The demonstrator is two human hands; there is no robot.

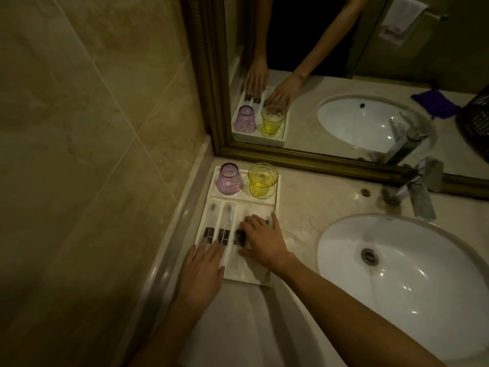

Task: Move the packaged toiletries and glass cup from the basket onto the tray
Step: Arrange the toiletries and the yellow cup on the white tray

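Observation:
A white tray (276, 197) lies on the counter in the corner by the mirror. At its far end a purple glass cup (229, 179) stands upside down beside an upright yellow glass cup (262, 180). Clear packaged toiletries (227, 218) with dark labels lie side by side in the tray's long slots. My left hand (203, 271) rests flat at the tray's near left, fingertips on the two left packets. My right hand (262, 241) lies spread over the right-hand packets, pressing on them, gripping nothing. The basket shows only as a dark mesh reflection (475, 120) in the mirror.
A white oval sink (412, 263) fills the counter to the right, with a chrome faucet (420, 192) behind it. The gold-framed mirror (344, 75) backs the counter. A tiled wall (92, 154) closes the left side. A purple cloth (436, 102) appears in the reflection.

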